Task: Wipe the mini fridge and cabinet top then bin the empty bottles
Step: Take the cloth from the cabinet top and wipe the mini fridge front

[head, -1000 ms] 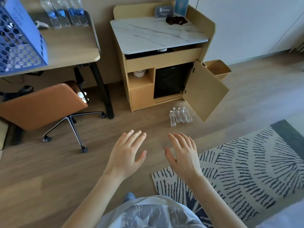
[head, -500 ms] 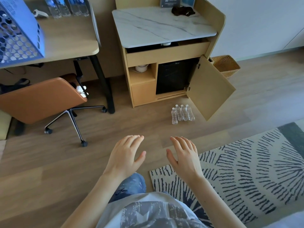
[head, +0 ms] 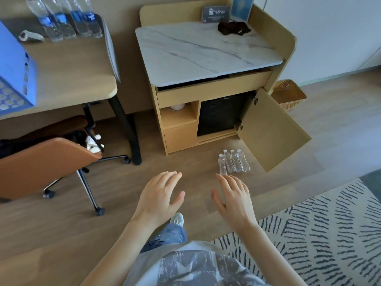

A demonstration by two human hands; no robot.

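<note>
Hotel room, by the look of it. Minibar cabinet (head: pixel 206 97) with marble top (head: pixel 202 52), built-in mini fridge (head: pixel 220 114), "The Shop" card (head: pixel 216 13) at the back. 4 labelled water bottles (head: pixel 68 19) lined up on a desk (head: pixel 68 69), swivel chair (head: pixel 41 159), wicker bin (head: pixel 288 96), patterned rug (head: pixel 329 234) on wood flooring.

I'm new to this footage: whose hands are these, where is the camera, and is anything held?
There is no machine here. A person wears one camera on the head, looking forward and down, so you see their own left hand and right hand, both open and holding nothing. Ahead stands a cabinet with a marble top; a dark cloth lies on it. Its door is open, showing the black mini fridge. Four clear bottles stand on the floor in front, and a wicker basket sits beside the cabinet.
</note>
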